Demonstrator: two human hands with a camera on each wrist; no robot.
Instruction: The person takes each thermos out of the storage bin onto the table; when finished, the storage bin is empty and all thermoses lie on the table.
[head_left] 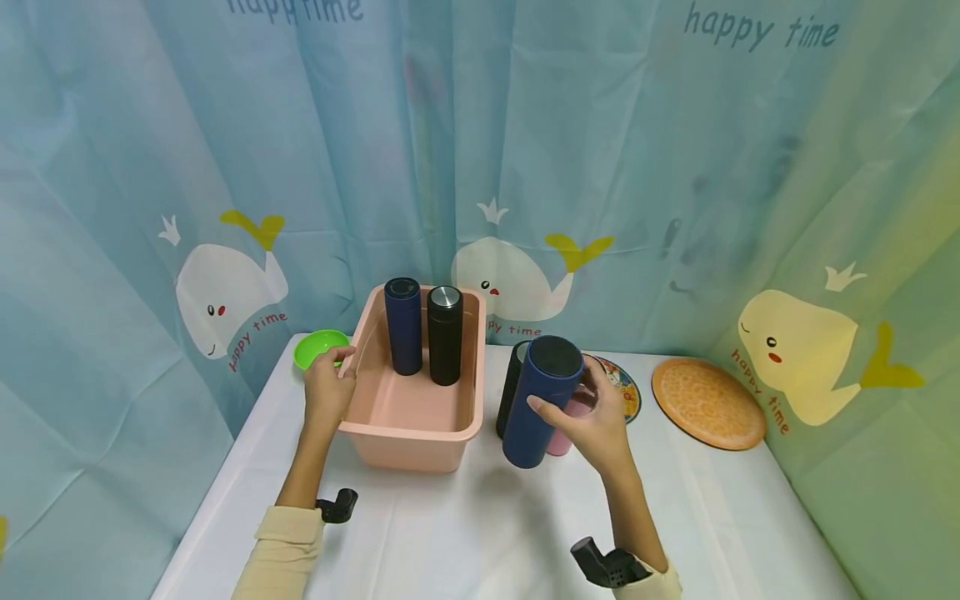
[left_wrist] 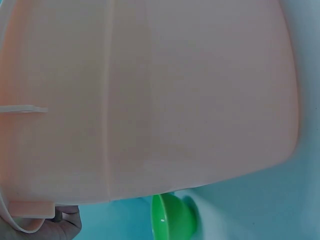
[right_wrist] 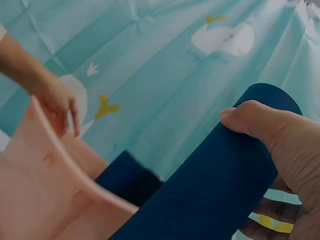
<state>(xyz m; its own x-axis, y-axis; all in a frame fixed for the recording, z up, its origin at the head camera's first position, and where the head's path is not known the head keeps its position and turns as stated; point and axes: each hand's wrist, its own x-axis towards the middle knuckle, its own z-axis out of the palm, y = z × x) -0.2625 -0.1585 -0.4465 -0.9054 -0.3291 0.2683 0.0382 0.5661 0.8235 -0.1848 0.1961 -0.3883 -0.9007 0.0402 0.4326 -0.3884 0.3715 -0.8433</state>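
My right hand (head_left: 600, 425) holds a large blue thermos bottle (head_left: 534, 408) with a dark top, tilted and raised above the table, its thumb across the near side in the right wrist view. My left hand (head_left: 327, 390) grips the left rim of a pink plastic basin (head_left: 408, 454); its fingers (left_wrist: 70, 220) curl at the rim in the left wrist view. Inside the basin stand a navy thermos bottle (head_left: 405, 333) and a black one (head_left: 445, 346) with a silver lid. Partly hidden behind the held bottle is another dark bottle (head_left: 512, 390).
A green bowl (head_left: 318, 343) sits left of the basin. Behind my right hand are a pink object (head_left: 576, 410), mostly covered, and a colourful round plate (head_left: 628, 390). Farther right lies a round tan mat (head_left: 708, 404). A blue curtain (head_left: 570, 150) hangs along the table's back edge.
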